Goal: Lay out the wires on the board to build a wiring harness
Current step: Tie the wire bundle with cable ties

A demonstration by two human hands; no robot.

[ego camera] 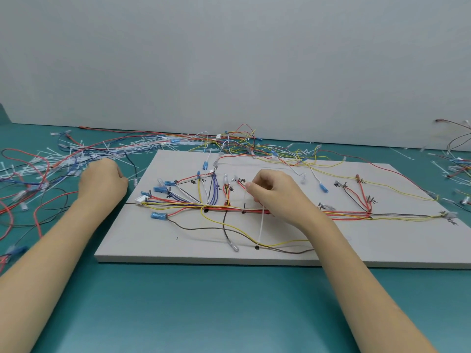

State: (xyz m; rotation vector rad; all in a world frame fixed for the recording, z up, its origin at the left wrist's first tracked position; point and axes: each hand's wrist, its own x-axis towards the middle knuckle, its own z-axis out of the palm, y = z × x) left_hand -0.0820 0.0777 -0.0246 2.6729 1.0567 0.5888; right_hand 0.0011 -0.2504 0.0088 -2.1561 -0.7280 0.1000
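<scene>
While right hand (274,192) fingers pinch a white tie (261,225), left hand (102,180) clenched, teal table (204,301), grey wall (229,59)

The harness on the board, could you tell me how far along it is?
Mostly routed: the trunk and its branches lie on the board. In hand: right hand pinches a cable tie; left hand reaches into loose wires. Left: a yellow wire hangs slack.
</scene>
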